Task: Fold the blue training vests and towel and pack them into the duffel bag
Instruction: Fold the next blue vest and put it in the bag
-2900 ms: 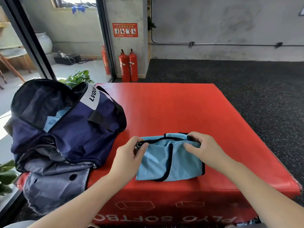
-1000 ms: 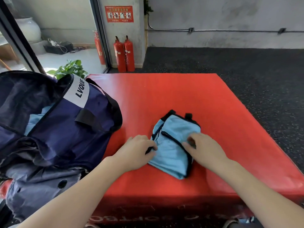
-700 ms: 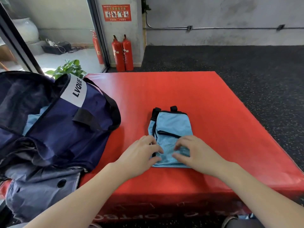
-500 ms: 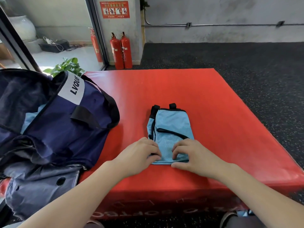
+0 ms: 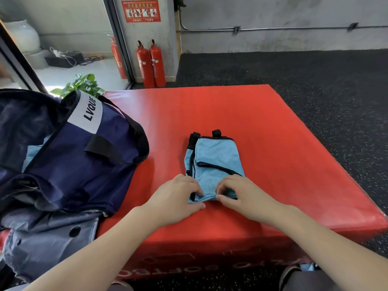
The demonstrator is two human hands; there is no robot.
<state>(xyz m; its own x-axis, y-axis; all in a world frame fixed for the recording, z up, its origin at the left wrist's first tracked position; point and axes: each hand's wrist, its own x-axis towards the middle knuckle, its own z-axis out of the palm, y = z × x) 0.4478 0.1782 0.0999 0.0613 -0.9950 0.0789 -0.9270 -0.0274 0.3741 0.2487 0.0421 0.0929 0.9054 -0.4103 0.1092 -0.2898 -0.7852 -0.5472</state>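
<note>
My left hand and right hand sit side by side at the near end of the folded blue vest, each grip narrow, fingers curled and pinching the near hem between fingertips and thumb. The vest lies flat on the red plyo box, its black-trimmed straps pointing away from me, so most of the cloth stretches beyond my knuckles. To my left, well apart from the vest, the navy duffel bag slumps open on the box with pale blue fabric showing inside. Farther off, two red fire extinguishers stand against the wall.
</note>
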